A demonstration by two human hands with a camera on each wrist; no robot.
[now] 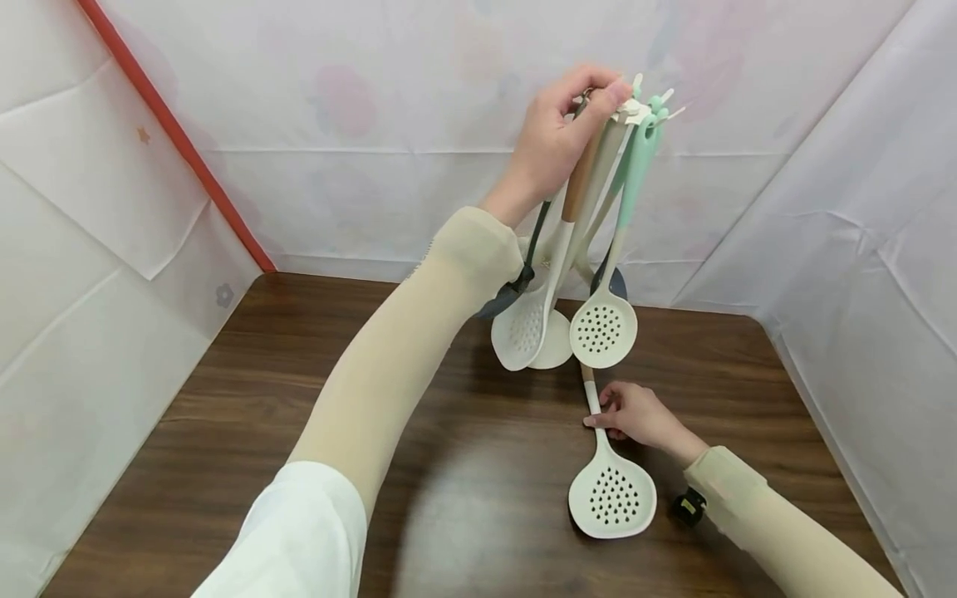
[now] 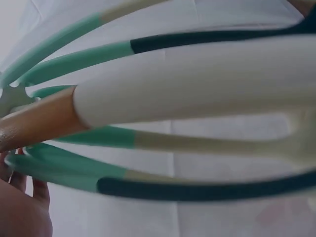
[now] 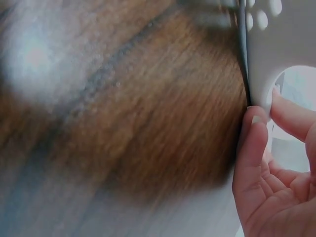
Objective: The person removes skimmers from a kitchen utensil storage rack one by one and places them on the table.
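My left hand is raised and grips the top of a utensil stand, among the hanging handles. Several utensils hang from it: a white slotted skimmer, a white slotted spoon and dark ones behind. The left wrist view shows a white handle, a wooden grip and mint handles close up. Another white skimmer lies flat on the table in front of the stand. My right hand pinches its handle; in the right wrist view its fingertips touch the skimmer's white edge.
The dark wooden table is enclosed by white sheeting on the left, back and right, with a red bar at the back left. The stand is at the back centre. A small black item sits by my right wrist.
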